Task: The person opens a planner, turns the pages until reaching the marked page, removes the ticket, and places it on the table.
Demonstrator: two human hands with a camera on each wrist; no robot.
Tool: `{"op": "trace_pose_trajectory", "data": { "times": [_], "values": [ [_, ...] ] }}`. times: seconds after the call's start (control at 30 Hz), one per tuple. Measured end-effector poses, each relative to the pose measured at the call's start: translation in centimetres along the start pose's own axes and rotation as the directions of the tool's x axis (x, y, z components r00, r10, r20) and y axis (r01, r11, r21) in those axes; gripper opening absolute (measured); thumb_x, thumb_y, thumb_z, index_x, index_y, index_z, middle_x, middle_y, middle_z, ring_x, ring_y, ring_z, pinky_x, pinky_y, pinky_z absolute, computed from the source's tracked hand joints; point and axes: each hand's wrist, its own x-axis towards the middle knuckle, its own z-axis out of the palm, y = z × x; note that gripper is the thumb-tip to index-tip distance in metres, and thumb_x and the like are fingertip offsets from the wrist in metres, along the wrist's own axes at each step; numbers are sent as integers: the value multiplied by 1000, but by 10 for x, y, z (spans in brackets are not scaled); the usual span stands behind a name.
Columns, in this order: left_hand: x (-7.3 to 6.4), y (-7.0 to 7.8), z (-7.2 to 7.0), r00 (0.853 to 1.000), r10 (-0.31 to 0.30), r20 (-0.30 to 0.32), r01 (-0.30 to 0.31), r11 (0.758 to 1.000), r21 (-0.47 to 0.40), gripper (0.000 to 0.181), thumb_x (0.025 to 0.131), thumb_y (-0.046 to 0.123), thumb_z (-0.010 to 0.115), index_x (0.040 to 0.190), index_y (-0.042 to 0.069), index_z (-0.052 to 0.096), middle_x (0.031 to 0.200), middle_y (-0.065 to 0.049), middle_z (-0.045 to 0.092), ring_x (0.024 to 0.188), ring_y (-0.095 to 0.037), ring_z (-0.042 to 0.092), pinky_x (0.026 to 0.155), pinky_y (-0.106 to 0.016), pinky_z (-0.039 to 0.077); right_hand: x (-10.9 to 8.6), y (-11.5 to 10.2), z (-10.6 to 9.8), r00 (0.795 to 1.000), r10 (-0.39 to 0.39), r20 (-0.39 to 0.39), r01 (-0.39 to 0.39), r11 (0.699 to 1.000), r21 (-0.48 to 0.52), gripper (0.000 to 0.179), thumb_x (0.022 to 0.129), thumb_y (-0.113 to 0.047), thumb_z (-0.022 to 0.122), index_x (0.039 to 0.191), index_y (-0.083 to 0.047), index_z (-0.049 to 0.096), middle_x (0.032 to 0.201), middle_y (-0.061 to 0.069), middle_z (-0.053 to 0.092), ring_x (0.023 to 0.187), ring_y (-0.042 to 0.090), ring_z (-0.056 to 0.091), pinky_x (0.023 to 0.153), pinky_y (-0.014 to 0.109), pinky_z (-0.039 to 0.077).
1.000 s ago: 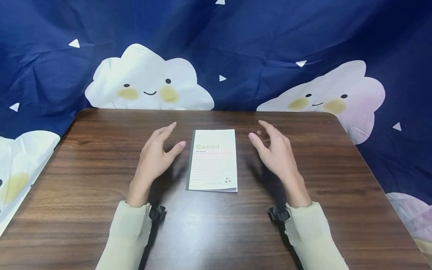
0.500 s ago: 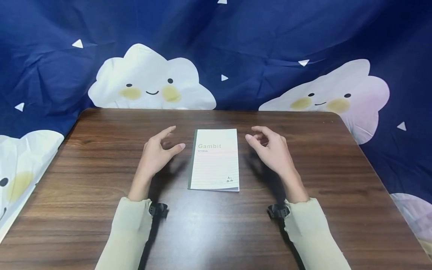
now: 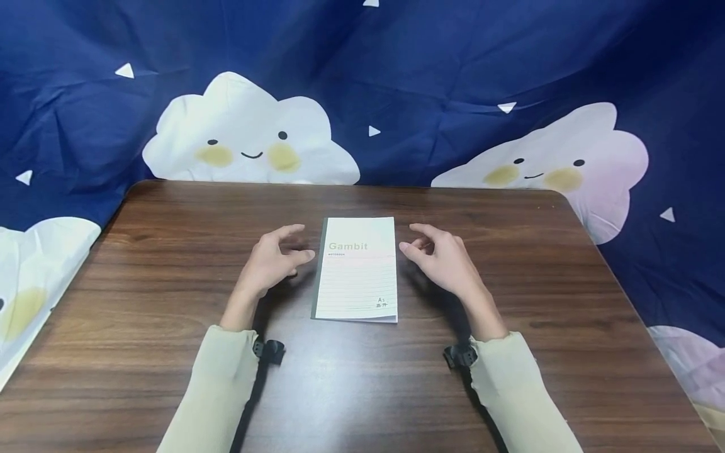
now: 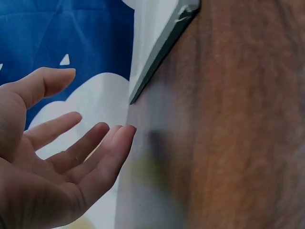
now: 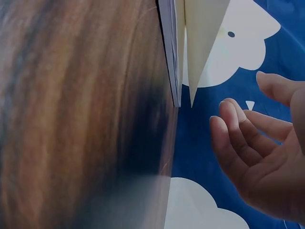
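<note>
This is an indoor-looking tabletop corner screened by fabric; whether it belongs to a home, an office or a studio cannot be told, since the cloth (image 3: 402,63) hides whatever lies behind. The table (image 3: 362,409) is dark and wood-grained, with rounded far corners and a pale glare on its top. Beyond the far edge, and past the left and right edges, the creased navy cloth carries smiling clouds (image 3: 243,116) with yellow cheeks and small white triangles (image 3: 125,71), a print that looks like nursery decor.
</note>
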Motion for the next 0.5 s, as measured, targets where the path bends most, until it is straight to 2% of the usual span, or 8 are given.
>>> {"op": "trace_pose_trajectory", "data": {
  "times": [0.13, 0.27, 0.5],
  "values": [
    [2, -1, 5, 999, -36, 21, 36, 999, 1, 59, 93, 15, 73, 146, 6, 51, 138, -21, 57, 104, -29, 68, 74, -36, 60, 0, 1, 3, 999, 18, 51, -18, 1000, 1, 58, 100, -39, 64, 141, 1, 56, 95, 6, 72, 76, 19, 63, 78, 40, 50],
    [3, -2, 10, 999, -50, 19, 50, 999, -4, 55, 92, 12, 73, 143, 4, 55, 133, -21, 60, 101, -30, 67, 73, -36, 61, 1, 2, 6, 995, 23, 96, -22, 1000, -12, 61, 101, -42, 62, 142, 3, 54, 91, 5, 71, 66, 15, 60, 76, 38, 49],
    [6, -2, 12, 998, -56, 21, 57, 997, -50, 55, 91, 8, 73, 142, 1, 54, 130, -23, 59, 98, -32, 68, 72, -38, 62, 4, 0, 8, 994, 12, 107, -10, 1000, -18, 59, 99, -38, 66, 137, 6, 57, 82, 1, 68, 66, 15, 60, 78, 38, 48]
  ]
}}
